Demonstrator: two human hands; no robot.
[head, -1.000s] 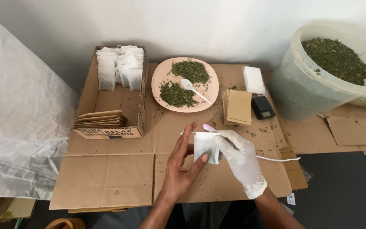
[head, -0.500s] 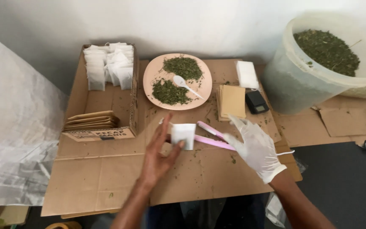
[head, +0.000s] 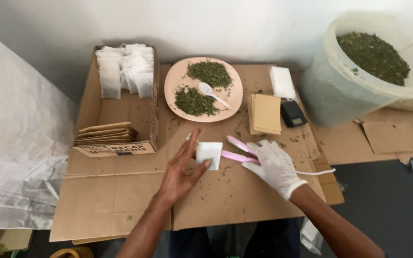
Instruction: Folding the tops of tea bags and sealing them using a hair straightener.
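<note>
From the head camera, I am holding a small white filter bag (head: 209, 154) in my left hand (head: 181, 173), pinching it between thumb and fingertips with the other fingers fanned out, just above the cardboard-covered table (head: 120, 205). My right hand (head: 274, 166) (the one in the white glove) is resting on the cardboard just beside it, curled loosely over the handle end of a pink sealing tool (head: 239, 152), whose tip is touching or nearly touching the bag; I cannot tell whether I am truly gripping the tool. A thin white cord (head: 316, 172) is trailing off to the right from behind that hand.

Beyond my hands, a pink plate (head: 232, 97) is carrying two heaps of dried green leaves (head: 194, 101) with a white plastic spoon (head: 211, 93) lying between them. To the left, an open cardboard box (head: 120, 112) is holding a row of filled white bags (head: 125, 69) at the far end and a stack of brown paper envelopes (head: 105, 134) at the near end. Right of the plate, more brown envelopes (head: 265, 113) are lying stacked, with a white pack (head: 282, 82) behind and a small black scale (head: 293, 113) beside them. A big translucent bucket (head: 340, 93) of dried leaves is standing at the far right.
</note>
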